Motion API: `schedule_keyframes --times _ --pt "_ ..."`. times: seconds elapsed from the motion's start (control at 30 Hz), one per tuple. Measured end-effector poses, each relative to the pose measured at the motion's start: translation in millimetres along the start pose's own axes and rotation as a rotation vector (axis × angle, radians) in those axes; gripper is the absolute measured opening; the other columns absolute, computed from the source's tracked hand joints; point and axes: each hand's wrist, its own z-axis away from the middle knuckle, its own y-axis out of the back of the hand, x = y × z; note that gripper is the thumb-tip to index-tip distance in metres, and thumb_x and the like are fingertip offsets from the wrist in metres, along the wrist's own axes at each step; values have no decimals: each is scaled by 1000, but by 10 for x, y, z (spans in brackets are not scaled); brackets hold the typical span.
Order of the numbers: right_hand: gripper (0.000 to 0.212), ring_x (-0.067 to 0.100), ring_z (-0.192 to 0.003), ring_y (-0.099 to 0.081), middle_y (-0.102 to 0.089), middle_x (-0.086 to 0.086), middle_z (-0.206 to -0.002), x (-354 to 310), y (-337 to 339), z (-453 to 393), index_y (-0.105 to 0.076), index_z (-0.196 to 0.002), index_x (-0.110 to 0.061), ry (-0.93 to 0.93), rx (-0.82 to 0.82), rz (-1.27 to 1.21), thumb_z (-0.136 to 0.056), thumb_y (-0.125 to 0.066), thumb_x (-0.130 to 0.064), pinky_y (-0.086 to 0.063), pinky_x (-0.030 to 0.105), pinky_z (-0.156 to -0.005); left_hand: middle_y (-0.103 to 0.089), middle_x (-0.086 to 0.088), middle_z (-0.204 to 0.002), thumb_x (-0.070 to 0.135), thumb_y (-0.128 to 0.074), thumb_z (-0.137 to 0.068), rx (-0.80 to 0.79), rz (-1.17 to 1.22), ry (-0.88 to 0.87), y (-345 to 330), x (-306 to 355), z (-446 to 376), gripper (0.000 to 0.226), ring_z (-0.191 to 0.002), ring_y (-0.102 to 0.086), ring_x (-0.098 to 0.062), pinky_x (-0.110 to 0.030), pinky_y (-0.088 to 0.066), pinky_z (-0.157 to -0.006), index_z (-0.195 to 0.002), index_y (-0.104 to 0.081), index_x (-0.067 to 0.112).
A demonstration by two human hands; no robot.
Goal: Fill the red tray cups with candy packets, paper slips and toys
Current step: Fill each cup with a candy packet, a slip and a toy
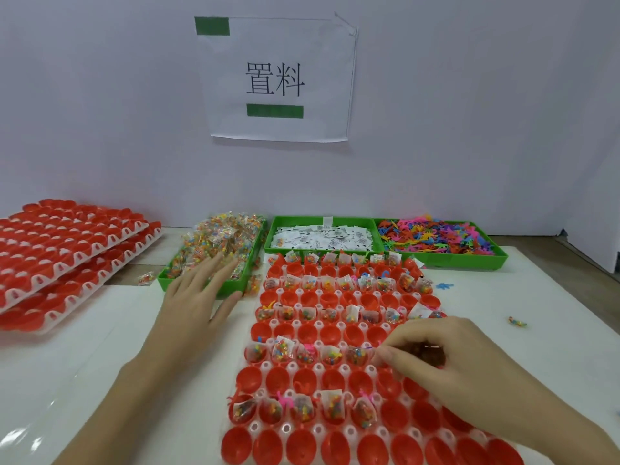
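Right hand (pixel 446 357) curled over tray (pixel 285 427) | held contents unclear

A small packing or assembly workstation is shown: a printed paper sign (pixel 278 80) is taped to the plain far wall, sorted stock is kept in green bins (pixel 436 258), and red cup trays (pixel 63 253) are stacked at left.

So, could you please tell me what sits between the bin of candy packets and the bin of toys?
In the head view, the green bin of paper slips sits between the candy bin and the toy bin.
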Motion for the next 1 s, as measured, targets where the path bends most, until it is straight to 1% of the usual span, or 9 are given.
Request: schedule_keyframes --times 0.1,0.23,0.33,0.43,0.5,0.63,0.7,0.8,1.0 --pt "34 11 -74 -67 -73 -13 -78 19 6 -14 -78 -86 -40 -6 7 -13 -85 -54 -65 -53 26 -68 -39 6 -162 64 -14 -96 -47 -54 -10 -122 -73 -26 74 -147 -41 -20 -46 -23 -119 -153 -47 28" --pt "23 9 -67 -65 -71 -11 -73 85 26 -48 -78 -84 -37 -12 23 -17 -97 -60 -45 -50 18 -63 -66 -6 -135 26 -42 -99 117 34 12 -173 -45 -97 43 -122 -61 -36 -54 -37 -102 -127 -70 11" --pt "24 4 -57 -57 -67 -11 -66 123 49 -65 -79 -85 -36 -9 42 -45 -98 -60 -41 -41 11 -59 -73 -20 -110 -3 -61 -93 252 107 -38 -184 -19 -134 20 -101 -68 -46 -55 -49 -88 -106 -76 -4" --pt "23 7 -67 -67 -72 -8 -70 158 61 -82 -79 -83 -37 -17 75 -64 -98 -61 -39 -50 15 -66 -72 -21 -103 -20 -69 -84 318 222 -47 -146 -8 -143 23 -97 -68 -44 -50 -51 -88 -101 -77 -7" --pt "23 9 -69 -69 -73 -6 -71 188 63 -95 -78 -82 -37 -19 99 -60 -97 -61 -39 -52 17 -69 -73 -18 -106 -19 -71 -83 380 255 -45 -112 -12 -140 25 -99 -68 -39 -43 -51 -92 -102 -78 -4" --pt "25 -1 -61 -63 -73 -5 -69 234 76 -127 -79 -81 -32 2 123 -80 -99 -62 -33 -46 9 -63 -76 -5 -104 -5 -78 -83 581 351 0 7 -38 -118 20 -94 -70 -20 -21 -49 -94 -101 -81 5" --pt "25 -3 -55 -58 -72 -2 -69 264 89 -151 -80 -82 -29 10 142 -143 -99 -62 -31 -43 6 -58 -76 -1 -103 -2 -77 -86 630 462 49 52 -33 -108 20 -92 -69 -12 -16 -51 -92 -99 -80 13" --pt "22 2 -54 -52 -71 2 -72 347 95 -212 -80 -90 -29 -6 207 -241 -100 -61 -26 -40 10 -54 -75 -1 -105 0 -77 -87 606 624 71 91 36 -92 25 -92 -70 -7 -13 -54 -87 -101 -76 20" --pt "19 1 -72 -67 -75 -7 -80 454 148 -532 -77 -99 -26 -36 307 -128 -99 -62 -14 -47 9 -63 -71 6 -113 16 -80 -85 487 818 100 142 278 -65 25 -91 -73 -2 -10 -55 -85 -110 -76 21"
